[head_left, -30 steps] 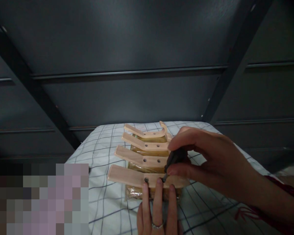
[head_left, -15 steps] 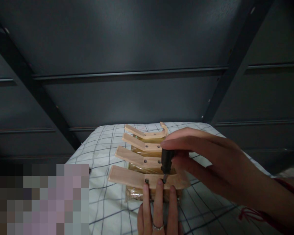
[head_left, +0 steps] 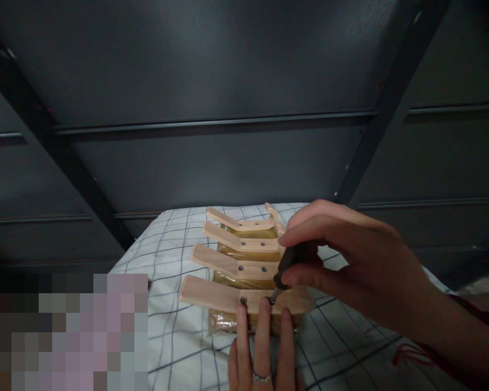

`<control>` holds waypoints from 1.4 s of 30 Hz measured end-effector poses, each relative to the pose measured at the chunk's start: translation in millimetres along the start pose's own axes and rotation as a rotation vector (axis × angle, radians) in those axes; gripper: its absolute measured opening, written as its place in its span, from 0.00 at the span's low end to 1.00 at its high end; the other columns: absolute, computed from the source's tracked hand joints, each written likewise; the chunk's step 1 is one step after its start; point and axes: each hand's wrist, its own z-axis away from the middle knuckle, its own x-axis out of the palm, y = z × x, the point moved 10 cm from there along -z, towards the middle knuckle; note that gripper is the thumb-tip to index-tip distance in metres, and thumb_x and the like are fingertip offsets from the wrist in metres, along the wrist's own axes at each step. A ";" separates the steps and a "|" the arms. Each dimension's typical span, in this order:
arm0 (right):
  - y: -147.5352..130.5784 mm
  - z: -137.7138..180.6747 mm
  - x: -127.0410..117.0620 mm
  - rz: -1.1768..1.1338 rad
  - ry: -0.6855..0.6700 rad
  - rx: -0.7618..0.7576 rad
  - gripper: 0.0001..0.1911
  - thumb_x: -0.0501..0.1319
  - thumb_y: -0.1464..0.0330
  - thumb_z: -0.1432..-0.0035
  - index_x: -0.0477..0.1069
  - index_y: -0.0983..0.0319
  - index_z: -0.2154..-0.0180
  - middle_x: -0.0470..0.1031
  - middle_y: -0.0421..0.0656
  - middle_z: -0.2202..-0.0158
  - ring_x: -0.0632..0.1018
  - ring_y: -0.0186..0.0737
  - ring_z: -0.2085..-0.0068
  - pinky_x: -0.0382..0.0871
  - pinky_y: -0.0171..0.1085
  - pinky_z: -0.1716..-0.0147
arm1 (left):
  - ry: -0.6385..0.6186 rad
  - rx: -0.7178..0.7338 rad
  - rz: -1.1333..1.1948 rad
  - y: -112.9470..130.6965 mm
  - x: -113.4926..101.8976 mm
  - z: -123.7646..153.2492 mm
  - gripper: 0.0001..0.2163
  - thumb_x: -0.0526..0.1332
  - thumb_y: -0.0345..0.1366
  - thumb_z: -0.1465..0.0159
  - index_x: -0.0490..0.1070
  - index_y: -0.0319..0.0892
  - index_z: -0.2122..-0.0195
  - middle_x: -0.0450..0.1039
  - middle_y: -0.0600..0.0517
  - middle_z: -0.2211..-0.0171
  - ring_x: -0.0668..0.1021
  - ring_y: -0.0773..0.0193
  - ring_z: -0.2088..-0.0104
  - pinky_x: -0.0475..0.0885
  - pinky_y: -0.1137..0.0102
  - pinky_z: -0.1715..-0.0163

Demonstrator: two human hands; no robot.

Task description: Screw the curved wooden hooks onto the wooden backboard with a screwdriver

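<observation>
My right hand (head_left: pixel 342 255) pinches a short black-handled screwdriver (head_left: pixel 284 267), which leans with its top to the right. Its tip meets a dark screw (head_left: pixel 270 301) in the nearest wooden hook (head_left: pixel 212 293). My left hand (head_left: pixel 263 347), a ring on one finger, lies with fingers stretched out and tips pressed against that hook's near edge, beside the screws. Several pale wooden hooks lie in a row across a brown plastic-wrapped block (head_left: pixel 224 320). The right ends of the middle hooks are partly hidden behind my right hand.
Beneath the block is a white checked cloth (head_left: pixel 175 347) over a raised surface. Dark panels with a frame (head_left: pixel 220 163) rise just behind it. A pixelated patch covers the lower left.
The screwdriver has gone from nearly upright to leaning right, its tip still at the same screw. My right hand has shifted slightly right; my left hand stays put.
</observation>
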 end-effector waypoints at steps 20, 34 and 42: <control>0.9 0.9 -6.5 -0.021 -0.024 0.010 0.06 0.62 0.66 0.42 0.71 0.63 0.66 0.73 0.40 0.69 0.73 0.30 0.74 0.68 0.29 0.76 | -0.025 0.013 0.002 0.1 -0.2 -0.6 0.31 0.52 0.32 0.42 0.48 0.45 0.36 0.65 0.46 0.45 0.50 0.49 0.35 0.72 0.68 0.62; 4.7 0.3 1.7 -0.038 -0.046 0.117 0.06 0.59 0.75 0.47 0.66 0.60 0.66 0.72 0.36 0.76 0.72 0.30 0.78 0.67 0.28 0.80 | 0.013 -0.012 0.008 0.7 0.3 0.3 0.33 0.55 0.30 0.45 0.51 0.46 0.36 0.63 0.47 0.42 0.51 0.49 0.35 0.71 0.67 0.62; 3.0 -1.4 -2.8 0.071 0.015 0.043 0.06 0.63 0.67 0.44 0.70 0.63 0.71 0.73 0.41 0.73 0.73 0.33 0.74 0.67 0.31 0.77 | -0.007 0.024 -0.001 1.6 1.2 -0.1 0.32 0.54 0.32 0.43 0.49 0.45 0.36 0.55 0.48 0.37 0.51 0.48 0.35 0.70 0.67 0.61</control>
